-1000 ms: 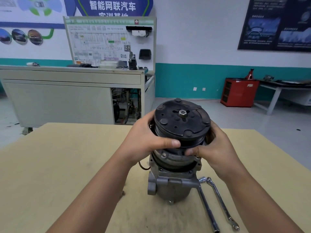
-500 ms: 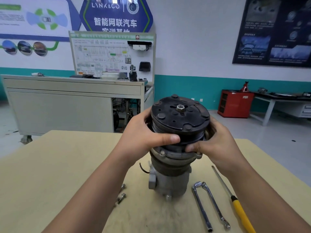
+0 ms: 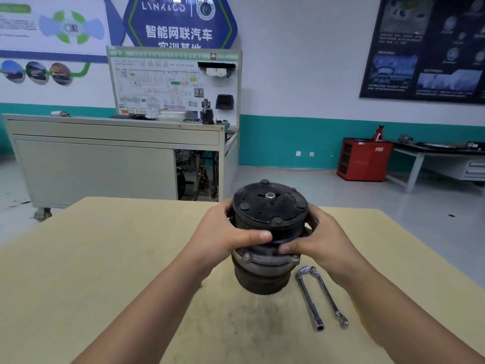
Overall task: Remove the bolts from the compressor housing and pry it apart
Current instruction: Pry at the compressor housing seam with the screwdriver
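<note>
The compressor [image 3: 263,269] stands upright at the middle of the tan table [image 3: 105,258], its black clutch plate [image 3: 270,203] with a centre nut facing up. My left hand [image 3: 223,232] grips the pulley from the left, thumb across its front. My right hand [image 3: 322,240] grips it from the right, thumb at the flange below the pulley. A bolt head [image 3: 246,256] shows on the grey flange. Below the flange the body looks dark and rounded. I cannot tell whether its bottom touches the table.
Two slim chrome wrenches [image 3: 319,300] lie on the table just right of the compressor, joined at their far ends. Dark grime marks the tabletop in front. A grey training bench [image 3: 91,166] and a red cabinet [image 3: 364,158] stand beyond the table.
The grey lugged lower housing seen under the flange no longer shows; a dark rounded body is there instead. The yellow-handled screwdriver and loose bolts are out of sight. Both hands keep their grip.
</note>
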`<action>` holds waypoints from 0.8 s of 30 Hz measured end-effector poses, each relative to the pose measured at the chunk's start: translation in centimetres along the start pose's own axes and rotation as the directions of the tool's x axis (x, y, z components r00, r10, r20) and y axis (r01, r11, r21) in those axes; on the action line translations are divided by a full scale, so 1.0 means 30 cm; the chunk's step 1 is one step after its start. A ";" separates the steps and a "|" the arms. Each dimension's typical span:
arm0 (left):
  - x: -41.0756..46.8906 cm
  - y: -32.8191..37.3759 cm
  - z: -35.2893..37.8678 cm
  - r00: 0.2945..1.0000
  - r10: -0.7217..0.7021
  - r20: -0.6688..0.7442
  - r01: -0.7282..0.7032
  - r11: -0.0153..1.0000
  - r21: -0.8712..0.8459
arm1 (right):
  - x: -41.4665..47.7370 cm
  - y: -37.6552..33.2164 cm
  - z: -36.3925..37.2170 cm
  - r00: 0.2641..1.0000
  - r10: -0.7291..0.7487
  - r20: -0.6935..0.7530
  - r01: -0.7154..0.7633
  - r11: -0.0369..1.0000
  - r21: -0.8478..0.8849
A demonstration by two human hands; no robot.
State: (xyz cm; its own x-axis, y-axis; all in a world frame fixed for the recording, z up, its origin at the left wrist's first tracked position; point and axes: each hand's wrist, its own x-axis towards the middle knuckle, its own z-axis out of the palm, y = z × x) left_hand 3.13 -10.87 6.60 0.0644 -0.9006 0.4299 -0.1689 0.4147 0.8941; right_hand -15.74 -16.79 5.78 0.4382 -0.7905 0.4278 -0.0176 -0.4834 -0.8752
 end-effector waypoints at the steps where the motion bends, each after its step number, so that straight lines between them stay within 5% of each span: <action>1: -0.011 -0.015 0.000 1.000 -0.006 -0.003 0.006 1.000 0.020 | -0.011 0.013 0.007 1.000 0.006 0.005 -0.006 1.000 -0.005; 24: -0.138 -0.269 0.000 0.970 -0.238 0.043 0.231 0.964 0.134 | -0.159 0.250 0.100 0.973 0.230 0.035 -0.231 0.973 0.008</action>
State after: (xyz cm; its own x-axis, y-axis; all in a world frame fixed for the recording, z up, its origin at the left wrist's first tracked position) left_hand 4.22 -10.49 -2.39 0.0608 -0.9782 0.1987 -0.2801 0.1744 0.9440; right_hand -15.28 -15.51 -3.49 0.4533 -0.8670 0.2068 -0.1112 -0.2852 -0.9520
